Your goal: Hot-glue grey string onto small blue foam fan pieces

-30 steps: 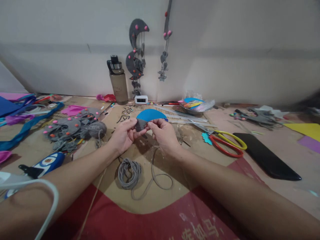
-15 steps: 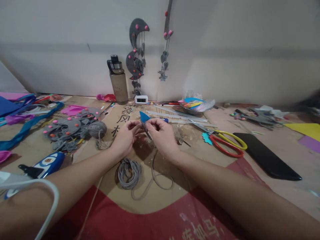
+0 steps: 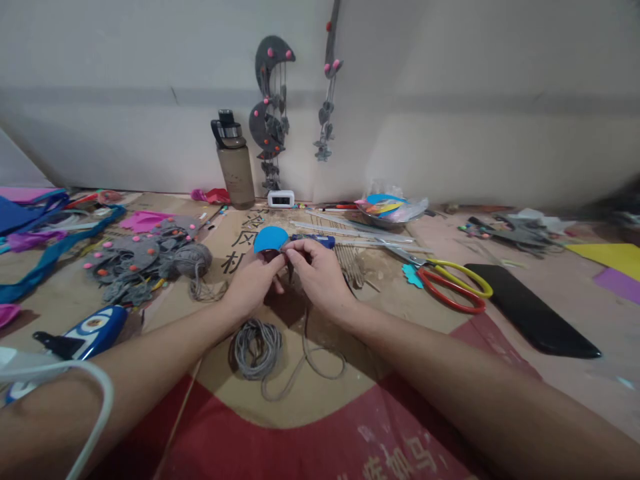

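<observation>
Between my two hands a rounded blue felt piece stands up, with its broad face turned toward me. My left hand pinches its lower edge, fingers curled and partly hidden. Fingertips of my right hand press together at the right edge of the piece, on the end of a grey cord. From there the cord hangs to the table and loops toward a coiled bundle of grey cord below my hands. How the cord meets the felt is hidden by my fingers.
Scissors with red and yellow handles and a black phone-like slab lie at right. At left are grey felt pieces with pompoms, a yarn ball and a blue-white device. A bottle stands behind.
The blue felt piece has turned from nearly edge-on to broad face toward me and moved slightly left. My fingers have shifted on it. A blue tool behind my right hand shows more.
</observation>
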The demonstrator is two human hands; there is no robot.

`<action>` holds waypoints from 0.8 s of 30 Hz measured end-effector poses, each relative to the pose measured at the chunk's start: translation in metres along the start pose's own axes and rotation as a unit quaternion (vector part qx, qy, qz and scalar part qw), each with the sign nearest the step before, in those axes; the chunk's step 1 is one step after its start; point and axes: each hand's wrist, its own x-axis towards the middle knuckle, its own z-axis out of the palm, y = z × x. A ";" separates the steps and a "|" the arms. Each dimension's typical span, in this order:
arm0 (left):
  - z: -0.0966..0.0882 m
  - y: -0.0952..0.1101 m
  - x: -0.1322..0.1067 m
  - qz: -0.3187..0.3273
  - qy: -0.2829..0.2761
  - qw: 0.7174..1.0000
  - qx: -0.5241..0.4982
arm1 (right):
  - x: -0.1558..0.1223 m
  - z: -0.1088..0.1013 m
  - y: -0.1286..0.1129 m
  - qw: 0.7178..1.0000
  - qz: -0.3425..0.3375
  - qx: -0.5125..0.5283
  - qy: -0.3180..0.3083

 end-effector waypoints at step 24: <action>0.001 0.005 0.001 0.013 0.027 0.982 -0.185 | -0.002 0.000 0.006 1.000 0.002 -0.019 -0.021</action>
